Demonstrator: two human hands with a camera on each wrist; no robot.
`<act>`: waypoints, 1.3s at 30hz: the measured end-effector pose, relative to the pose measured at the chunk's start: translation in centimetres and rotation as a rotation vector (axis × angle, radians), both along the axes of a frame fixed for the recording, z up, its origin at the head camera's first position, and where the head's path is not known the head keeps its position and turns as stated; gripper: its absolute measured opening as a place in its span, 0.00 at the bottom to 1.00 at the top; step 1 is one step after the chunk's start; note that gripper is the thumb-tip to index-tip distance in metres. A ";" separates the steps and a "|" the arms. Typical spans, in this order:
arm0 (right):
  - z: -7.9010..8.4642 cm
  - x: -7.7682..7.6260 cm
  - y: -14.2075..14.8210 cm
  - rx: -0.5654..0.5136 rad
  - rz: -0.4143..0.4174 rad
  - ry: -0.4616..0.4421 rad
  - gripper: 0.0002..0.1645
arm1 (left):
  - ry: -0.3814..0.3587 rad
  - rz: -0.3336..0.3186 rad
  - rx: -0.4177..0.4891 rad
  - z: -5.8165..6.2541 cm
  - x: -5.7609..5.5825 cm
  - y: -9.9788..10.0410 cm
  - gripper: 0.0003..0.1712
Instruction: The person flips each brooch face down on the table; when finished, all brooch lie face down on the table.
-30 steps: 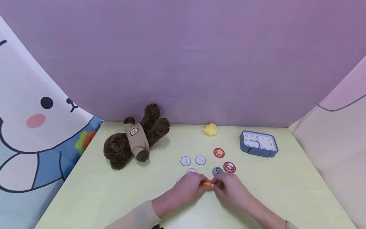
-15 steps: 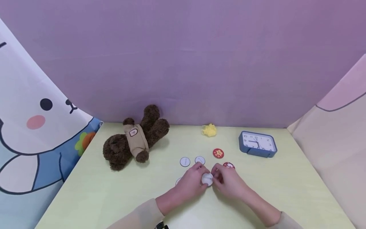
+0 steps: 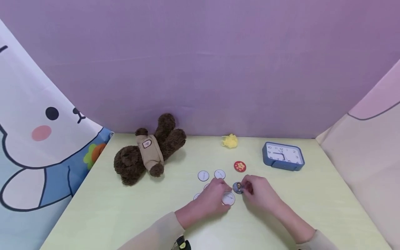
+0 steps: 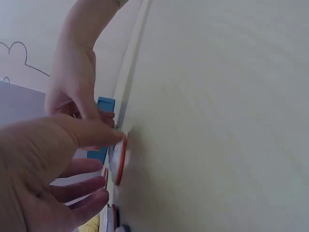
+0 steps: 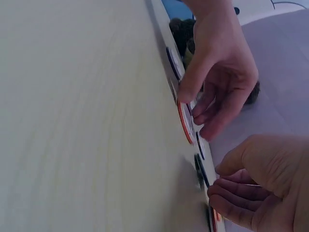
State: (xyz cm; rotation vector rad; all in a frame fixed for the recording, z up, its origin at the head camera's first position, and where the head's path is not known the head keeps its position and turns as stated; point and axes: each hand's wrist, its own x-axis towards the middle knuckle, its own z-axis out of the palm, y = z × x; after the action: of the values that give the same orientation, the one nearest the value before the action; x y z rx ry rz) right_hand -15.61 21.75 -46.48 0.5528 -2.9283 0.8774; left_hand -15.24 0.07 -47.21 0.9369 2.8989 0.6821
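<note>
At the lower centre of the head view, your left hand [image 3: 210, 198] holds a white-faced disc [image 3: 228, 199] between thumb and fingers; just right, your right hand [image 3: 261, 191] has its fingers pinching a blue badge [image 3: 237, 188] above the tabletop's [image 3: 331, 211] near edge.

The round white disc [image 3: 228, 198] looks smooth; the dark-brown plush bear [image 3: 150, 151] is shaggy, the rectangular blue plastic clock [image 3: 283, 157] smooth.

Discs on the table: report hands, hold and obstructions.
Left hand around white disc. Right hand pinching picture disc by the edge. Red star disc beyond, likely not in the way.
</note>
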 end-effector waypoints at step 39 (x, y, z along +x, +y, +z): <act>-0.4 -1.3 -0.1 -0.100 -0.103 0.036 0.05 | -0.078 0.085 0.273 -0.1 -3.1 2.0 0.18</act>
State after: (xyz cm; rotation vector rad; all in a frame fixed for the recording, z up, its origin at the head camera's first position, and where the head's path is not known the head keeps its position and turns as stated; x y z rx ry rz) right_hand -16.86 21.65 -46.90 0.4029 -2.8331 0.9841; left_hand -18.37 2.10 -47.28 0.7882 2.8386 1.1165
